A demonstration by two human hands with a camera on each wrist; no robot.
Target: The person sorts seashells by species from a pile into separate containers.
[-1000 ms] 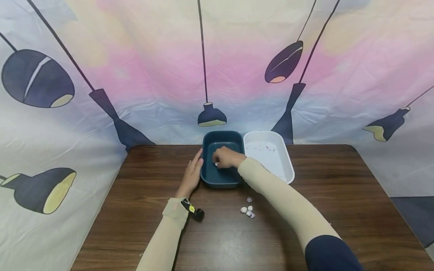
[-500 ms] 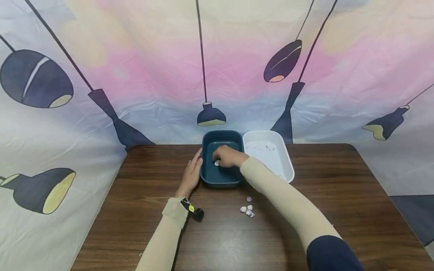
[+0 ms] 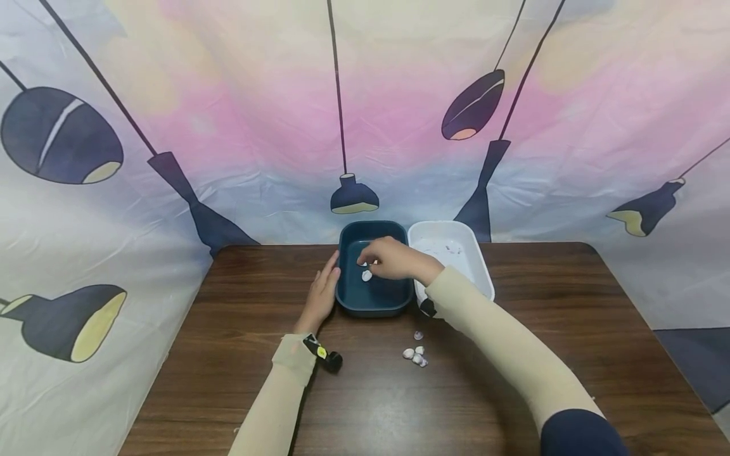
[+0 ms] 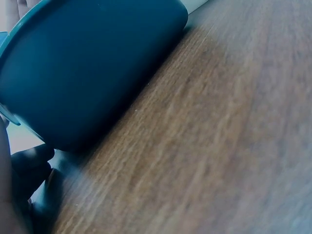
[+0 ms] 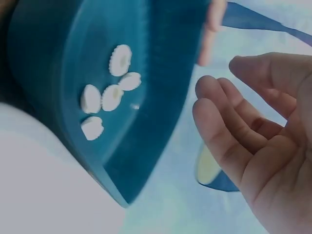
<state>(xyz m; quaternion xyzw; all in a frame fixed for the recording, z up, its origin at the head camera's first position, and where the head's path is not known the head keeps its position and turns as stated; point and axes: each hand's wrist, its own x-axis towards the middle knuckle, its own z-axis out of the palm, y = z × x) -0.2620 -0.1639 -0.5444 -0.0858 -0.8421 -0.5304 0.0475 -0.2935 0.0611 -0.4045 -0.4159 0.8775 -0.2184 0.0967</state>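
My left hand (image 3: pixel 320 294) rests with straight fingers against the left side of a dark teal bin (image 3: pixel 373 303); the left wrist view shows the bin's outer wall (image 4: pixel 92 68) close up. My right hand (image 3: pixel 393 258) is over the bin, fingers loosely bent. In the right wrist view nothing sits between its thumb and fingers (image 5: pixel 222 141). Several small white ribbed seashells (image 5: pixel 111 97) lie on the bin floor; the hand hides part of them from the head camera, where one shell (image 3: pixel 367 275) shows below the fingers.
A white tray (image 3: pixel 459 259) with small dark specks stands against the bin's right side, partly behind the right forearm. Several whitish-purple shells (image 3: pixel 419 358) lie on the wooden table (image 3: pixel 365 392) in front, one shell (image 3: pixel 419 335) slightly apart. A printed cloth (image 3: pixel 256 126) hangs behind.
My right hand has let go of a white shell on the bin floor, then risen and shifted right, its fingers loosening. The left hand has stayed at the bin's side.
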